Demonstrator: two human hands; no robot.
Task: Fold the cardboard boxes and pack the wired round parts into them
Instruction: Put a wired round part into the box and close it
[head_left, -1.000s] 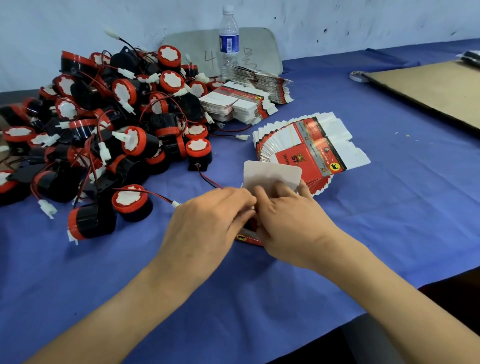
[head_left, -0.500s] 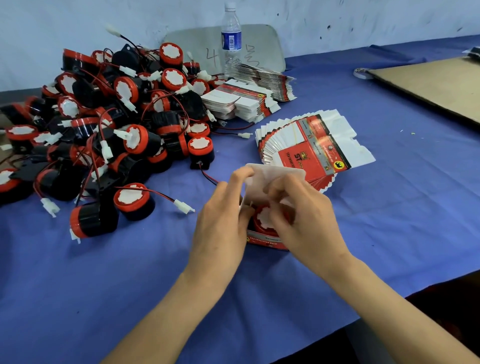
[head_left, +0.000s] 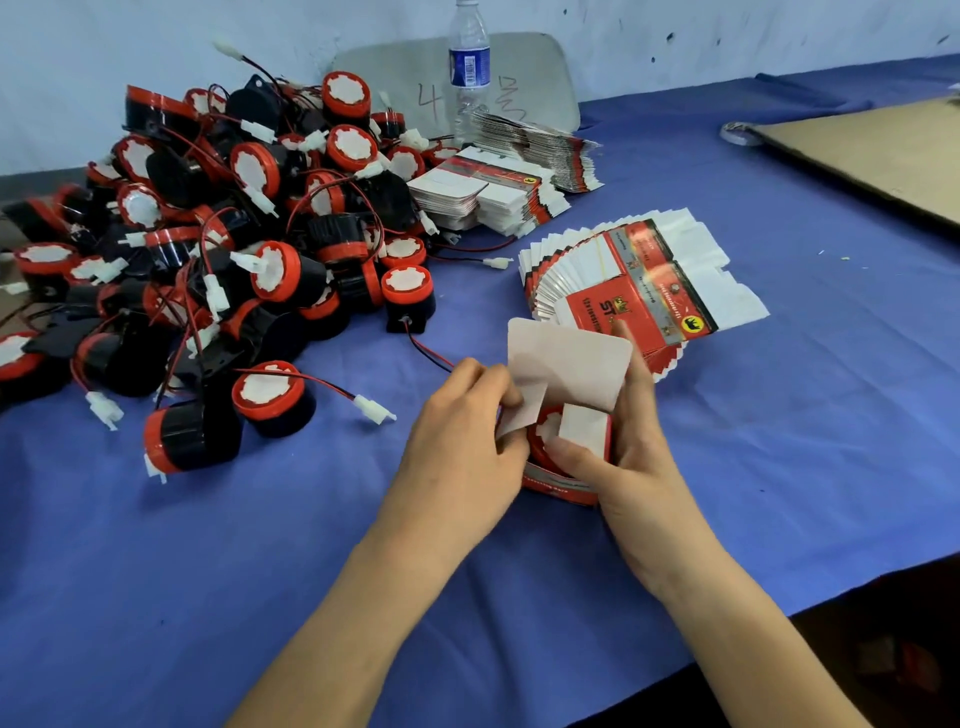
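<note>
- Head view: I see a small red-and-white printed cardboard box (head_left: 561, 486) standing on the blue cloth-covered tabletop (head_left: 779, 441). It is near the front edge, about midway along, between the two hands.
- A round black part with a red rim and white face (head_left: 538, 451) sits inside the box, face up and partly covered by the flaps.
- The left hand (head_left: 457, 452) pinches the box's white left side flap (head_left: 522, 410) between the thumb and curled fingers, with the flap bent inward over the part.
- The right hand (head_left: 639, 457) grips the box's right side. Its thumb presses the right side flap (head_left: 584, 428) down onto the part, and the other fingers curl behind the box.
- The large white top flap (head_left: 566, 358) stands upright and open.
- A fan of flat printed boxes (head_left: 634, 280) lies just behind the held box. I cannot tell whether they touch.
- A pile of round red-and-black parts (head_left: 234, 249) with red and black wires and white plugs fills the tabletop's far left.
- A loose part (head_left: 270, 395) lies left of the left hand.
- Two stacks of flat boxes (head_left: 488, 195) lie between the pile and the fan, with a clear plastic water bottle (head_left: 469, 67) at the back edge.
- A brown cardboard sheet (head_left: 883, 150) lies at the far right corner.
</note>
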